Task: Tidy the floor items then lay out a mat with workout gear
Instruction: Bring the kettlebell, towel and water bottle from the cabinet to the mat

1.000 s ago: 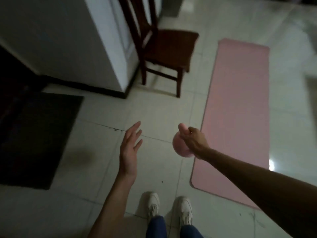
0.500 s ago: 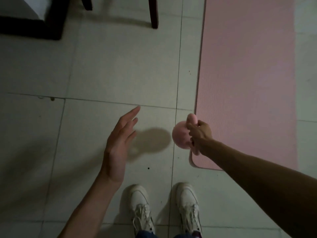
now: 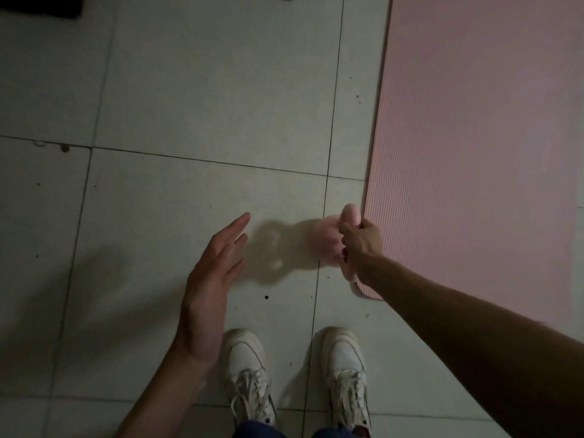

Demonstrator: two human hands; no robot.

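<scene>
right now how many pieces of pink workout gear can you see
2. A pink kettlebell is gripped by its handle in the right hand, beside the mat's near left corner. The pink mat lies flat on the tiled floor to the right. More may lie outside the frame.

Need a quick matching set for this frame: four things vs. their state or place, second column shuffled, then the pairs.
Column A
1. left hand
2. right hand
3. pink mat
4. white sneakers

Column B
a. flat on the tiled floor, at the right of the view
b. gripping the handle of a pink kettlebell
c. open, holding nothing
d. at the bottom of the view, laced, on the tiles

Pairs: 1-c, 2-b, 3-a, 4-d
</scene>
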